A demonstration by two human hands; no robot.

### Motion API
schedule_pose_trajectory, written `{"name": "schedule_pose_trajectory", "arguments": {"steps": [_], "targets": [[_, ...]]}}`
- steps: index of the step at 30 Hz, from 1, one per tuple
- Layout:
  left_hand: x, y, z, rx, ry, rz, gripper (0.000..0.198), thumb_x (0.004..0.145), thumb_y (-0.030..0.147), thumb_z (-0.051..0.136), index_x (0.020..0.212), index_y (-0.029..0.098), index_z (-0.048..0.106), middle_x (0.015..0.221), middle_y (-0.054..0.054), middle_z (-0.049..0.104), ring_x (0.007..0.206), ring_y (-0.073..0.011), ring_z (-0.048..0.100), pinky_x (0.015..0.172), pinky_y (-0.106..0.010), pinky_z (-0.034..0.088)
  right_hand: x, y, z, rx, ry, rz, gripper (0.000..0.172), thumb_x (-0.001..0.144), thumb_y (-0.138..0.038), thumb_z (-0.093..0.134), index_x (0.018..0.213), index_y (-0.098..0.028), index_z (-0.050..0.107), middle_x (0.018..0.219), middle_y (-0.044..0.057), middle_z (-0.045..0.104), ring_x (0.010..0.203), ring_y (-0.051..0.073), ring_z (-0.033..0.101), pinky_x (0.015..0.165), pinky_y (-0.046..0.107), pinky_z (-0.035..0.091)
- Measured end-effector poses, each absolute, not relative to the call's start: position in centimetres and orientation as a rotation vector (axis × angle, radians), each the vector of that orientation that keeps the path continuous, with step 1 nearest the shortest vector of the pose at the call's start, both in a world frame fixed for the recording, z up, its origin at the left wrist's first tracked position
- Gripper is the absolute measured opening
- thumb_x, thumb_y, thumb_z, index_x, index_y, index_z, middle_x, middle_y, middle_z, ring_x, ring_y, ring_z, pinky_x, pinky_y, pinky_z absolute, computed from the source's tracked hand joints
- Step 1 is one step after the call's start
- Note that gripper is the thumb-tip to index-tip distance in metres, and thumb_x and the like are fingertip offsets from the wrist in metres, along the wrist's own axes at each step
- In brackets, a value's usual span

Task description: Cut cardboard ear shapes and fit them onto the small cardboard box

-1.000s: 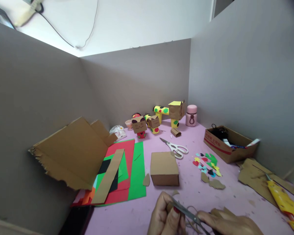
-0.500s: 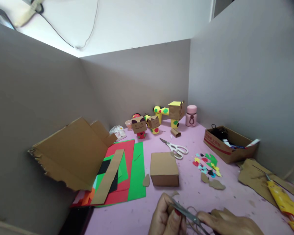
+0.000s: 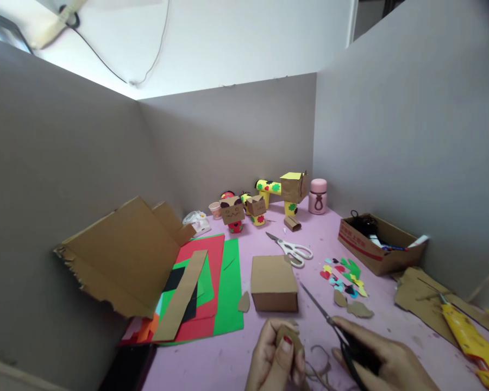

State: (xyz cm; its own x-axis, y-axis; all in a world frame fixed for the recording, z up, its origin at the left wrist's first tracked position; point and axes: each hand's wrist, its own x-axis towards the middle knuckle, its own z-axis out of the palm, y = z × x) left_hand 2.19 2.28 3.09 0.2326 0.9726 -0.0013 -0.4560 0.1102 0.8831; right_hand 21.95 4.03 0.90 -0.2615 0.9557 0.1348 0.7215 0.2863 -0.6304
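Note:
My left hand [image 3: 275,355] is at the bottom middle, fingers pinched round a small brown cardboard piece [image 3: 288,335]. My right hand [image 3: 381,358] at the bottom right grips black-handled scissors [image 3: 324,314], whose closed blades point up and left toward a small brown cardboard box [image 3: 274,283]. Thin curled cardboard trimmings [image 3: 320,366] lie on the pink table [image 3: 212,361] between my two hands.
White-handled scissors [image 3: 293,248] lie behind the box. Coloured paper shapes [image 3: 344,274] sit to its right, coloured sheets [image 3: 209,282] and a torn cardboard flap [image 3: 120,255] to its left. Cardboard figures [image 3: 264,201], a pink jar [image 3: 318,196], an open carton [image 3: 377,244] and a yellow glue gun [image 3: 468,336] stand around.
My right hand has drawn the scissors away from the cardboard piece and swung the blades up toward the box. My left hand keeps the piece, now turned more upright.

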Motion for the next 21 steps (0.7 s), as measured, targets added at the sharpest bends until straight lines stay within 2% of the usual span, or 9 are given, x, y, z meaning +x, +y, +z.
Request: {"name": "schedule_pose_trajectory", "arguments": {"steps": [2, 4, 9, 13, 16, 21], "targets": [[2.2, 2.5, 2.8, 0.888, 0.722, 1.206, 0.036, 0.074, 0.047, 0.063, 0.091, 0.018, 0.049, 0.055, 0.005, 0.053, 0.043, -0.0043, 0.037, 0.046, -0.017, 0.027, 22.4, 4.5, 0.8, -1.745, -2.119, 0.478, 0.045, 0.077, -0.022, 0.049, 0.122, -0.020, 0.057, 0.111, 0.008, 0.068, 0.093, 0.031, 0.066, 0.079, 0.040, 0.054], [2.3, 2.7, 2.7, 0.905, 0.742, 1.226, 0.035, 0.072, 0.047, 0.065, 0.086, 0.019, 0.049, 0.056, 0.004, 0.057, 0.042, -0.0040, 0.040, 0.045, -0.016, 0.029, 22.9, 4.9, 0.7, -1.923, -2.170, 0.360, 0.051, 0.075, -0.019, 0.046, 0.126, -0.019, 0.053, 0.109, 0.011, 0.068, 0.091, 0.034, 0.066, 0.074, 0.047, 0.054], [2.0, 3.0, 2.9, 0.951, 0.857, 1.232, 0.035, 0.069, 0.047, 0.067, 0.072, 0.016, 0.051, 0.063, -0.001, 0.064, 0.040, -0.0052, 0.047, 0.042, -0.017, 0.035, 23.7, 5.2, 0.2, -1.922, -2.233, 0.312, 0.062, 0.072, -0.013, 0.044, 0.134, -0.012, 0.041, 0.120, 0.013, 0.061, 0.100, 0.031, 0.063, 0.079, 0.043, 0.052], [1.7, 3.1, 3.1, 0.964, 0.977, 1.218, 0.039, 0.070, 0.050, 0.064, 0.080, 0.013, 0.056, 0.057, -0.001, 0.063, 0.036, -0.0042, 0.044, 0.038, -0.017, 0.030, 24.1, 5.3, -0.1, -1.907, -2.259, 0.359, 0.057, 0.072, -0.014, 0.045, 0.129, -0.011, 0.047, 0.115, 0.014, 0.065, 0.100, 0.029, 0.063, 0.083, 0.040, 0.049], [1.7, 3.2, 2.9, 1.000, 0.971, 1.281, 0.045, 0.072, 0.053, 0.060, 0.091, 0.013, 0.055, 0.058, 0.000, 0.063, 0.039, -0.0064, 0.047, 0.041, -0.018, 0.034, 24.4, 5.4, -0.3, -1.936, -2.275, 0.343, 0.054, 0.070, -0.013, 0.047, 0.123, -0.013, 0.054, 0.111, 0.013, 0.067, 0.097, 0.030, 0.064, 0.081, 0.041, 0.049], [1.9, 3.2, 2.6, 1.069, 1.042, 1.355, 0.034, 0.073, 0.049, 0.062, 0.077, 0.018, 0.050, 0.062, -0.001, 0.065, 0.048, -0.0100, 0.054, 0.046, -0.020, 0.037, 24.8, 5.6, -0.6, -1.826, -2.293, 0.332, 0.048, 0.064, -0.009, 0.049, 0.109, -0.016, 0.065, 0.108, 0.013, 0.068, 0.097, 0.028, 0.063, 0.081, 0.036, 0.048]]}}
